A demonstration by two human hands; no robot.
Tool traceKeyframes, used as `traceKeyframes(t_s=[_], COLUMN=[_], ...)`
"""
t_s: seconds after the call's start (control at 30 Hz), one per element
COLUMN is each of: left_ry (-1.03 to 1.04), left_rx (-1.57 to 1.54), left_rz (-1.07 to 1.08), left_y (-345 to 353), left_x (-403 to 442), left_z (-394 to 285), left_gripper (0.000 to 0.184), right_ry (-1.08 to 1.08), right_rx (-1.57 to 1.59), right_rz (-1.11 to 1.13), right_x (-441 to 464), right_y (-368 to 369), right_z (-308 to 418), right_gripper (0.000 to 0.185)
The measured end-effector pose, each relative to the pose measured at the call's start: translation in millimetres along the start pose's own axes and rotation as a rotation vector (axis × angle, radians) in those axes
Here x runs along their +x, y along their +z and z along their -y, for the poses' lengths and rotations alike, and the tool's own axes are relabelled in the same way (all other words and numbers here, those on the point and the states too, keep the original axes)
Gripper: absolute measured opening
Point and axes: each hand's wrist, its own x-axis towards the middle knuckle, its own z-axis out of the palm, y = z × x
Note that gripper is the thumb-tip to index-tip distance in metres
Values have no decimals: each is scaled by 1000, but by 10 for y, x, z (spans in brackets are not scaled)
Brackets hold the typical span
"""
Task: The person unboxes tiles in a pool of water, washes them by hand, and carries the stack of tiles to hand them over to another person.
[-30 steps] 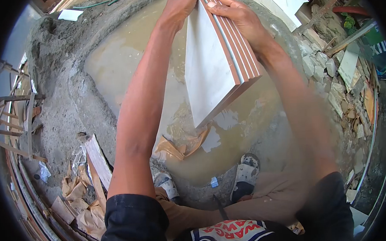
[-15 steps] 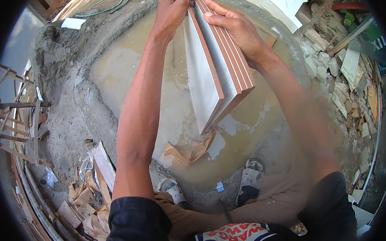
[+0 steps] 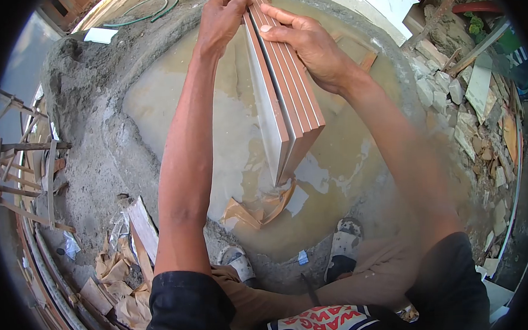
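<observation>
Several ceramic tiles (image 3: 293, 95) with reddish-brown edges and pale faces stand on edge, close together, above a pool of murky water (image 3: 177, 104). My left hand (image 3: 220, 21) pinches the far upper corner of the leftmost tile (image 3: 267, 93), which stands slightly apart from the others by a thin gap. My right hand (image 3: 311, 46) grips the rest of the stack from the right, its thumb and fingers over the upper edges. The tiles' lower near corner is close to the water; whether it touches, I cannot tell. Torn brown cardboard (image 3: 257, 212) lies in the pool just below.
A grey cement-like rim (image 3: 109, 122) surrounds the pool, and my shoes (image 3: 345, 241) stand at its near side. Broken rubble (image 3: 468, 130) lies along the right. Crumpled brown paper (image 3: 114, 271) and a wooden frame (image 3: 28, 156) are at left. White slabs (image 3: 381, 6) lie beyond.
The gap between the leftmost tile and the rest of the stack has narrowed. Both hands and the tiles have shifted left.
</observation>
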Motion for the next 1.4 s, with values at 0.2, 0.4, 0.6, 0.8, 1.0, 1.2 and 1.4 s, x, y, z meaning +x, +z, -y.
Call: traceKeyframes(t_s=[0.2,0.4,0.6,0.8,1.0,1.2,1.4], left_ry=[66,69,71,-39,84,65,-37], left_rx=[23,54,-55,-227,-309,-266,-248], left_rz=[22,25,67,-11,73,156,92], left_y=[-88,-138,-253,-475,-544,-385,-439], left_x=[-14,-26,50,-144,-144,-148,-184], left_z=[9,-31,174,162,334,123,128], left_gripper=[40,43,38,37,40,40,37], right_ry=[8,28,2,27,-94,-42,2], right_rx=[-7,32,-22,-30,-212,-138,-49], right_rz=[25,47,3,20,6,34,150], right_x=[10,-39,9,-81,-97,-85,-109], right_y=[46,91,49,-90,161,417,405], right_z=[38,137,-2,-31,239,336,487], right_gripper=[90,90,88,97,70,76,85])
